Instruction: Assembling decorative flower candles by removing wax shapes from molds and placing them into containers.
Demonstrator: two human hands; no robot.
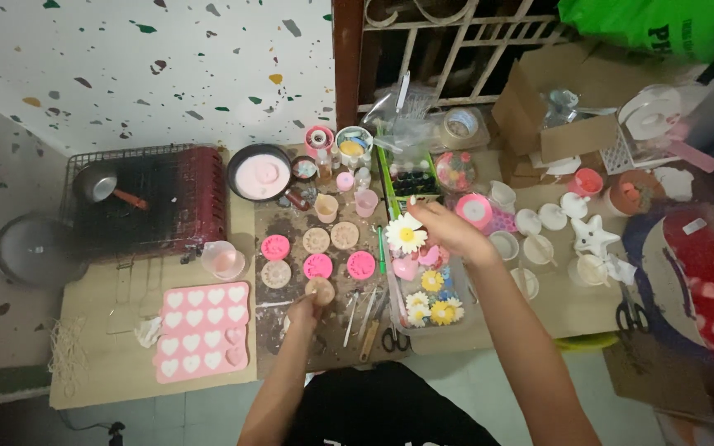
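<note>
My left hand [306,311] holds a small round tan piece [321,290] just in front of a group of round pink and tan moulds [317,266]. My right hand [446,229] reaches to the right and holds a white daisy-shaped piece with a yellow centre [406,234] above a clear tray [459,319] of yellow and white flower pieces [433,307]. A pink heart piece [406,268] lies just under the daisy.
A pink heart-cavity mould [202,330] lies front left on cardboard. A pan of pink liquid [259,174] and small cups stand behind the moulds. Scissors [392,337] and tools lie by the tray. White cups and a star [594,235] stand right. A wire grill [149,196] sits left.
</note>
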